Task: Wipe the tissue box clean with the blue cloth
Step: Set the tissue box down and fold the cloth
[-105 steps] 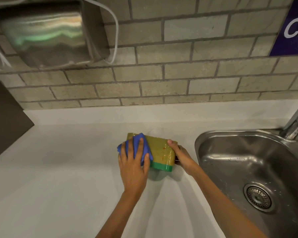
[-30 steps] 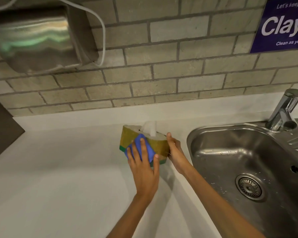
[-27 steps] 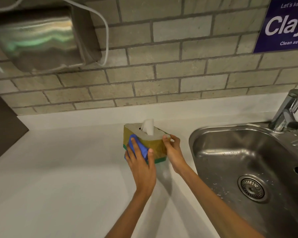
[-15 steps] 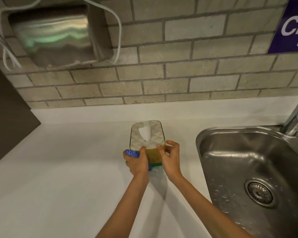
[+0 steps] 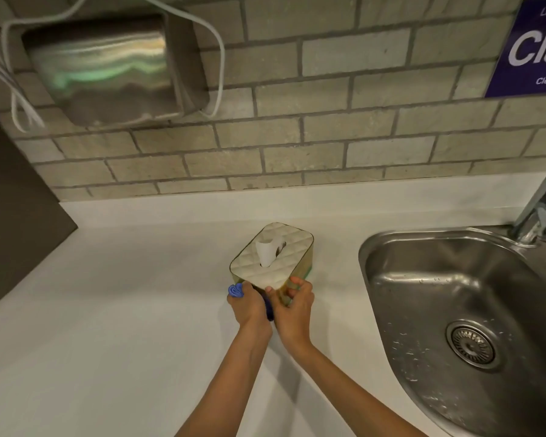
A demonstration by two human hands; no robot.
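Observation:
The tissue box (image 5: 273,258) stands upright on the white counter (image 5: 123,294), turned at an angle. It has a quilted pale lid, mustard sides and a green base, and a white tissue sticks up from its slot. My left hand (image 5: 249,307) presses the bunched blue cloth (image 5: 235,290) against the box's near side; most of the cloth is hidden under my fingers. My right hand (image 5: 293,305) grips the box's near right corner, thumb at the lid's edge.
A steel sink (image 5: 460,326) with a drain lies right of the box, its tap (image 5: 541,209) at the far right. A brick wall behind carries a metal dispenser (image 5: 108,67) with white cables and a purple sign (image 5: 530,48). A dark panel (image 5: 10,209) stands at the left.
The box went from lying on its side to standing upright, then turned to an angle. My left hand with the cloth slid down to the near side, and my right hand shifted to the near corner.

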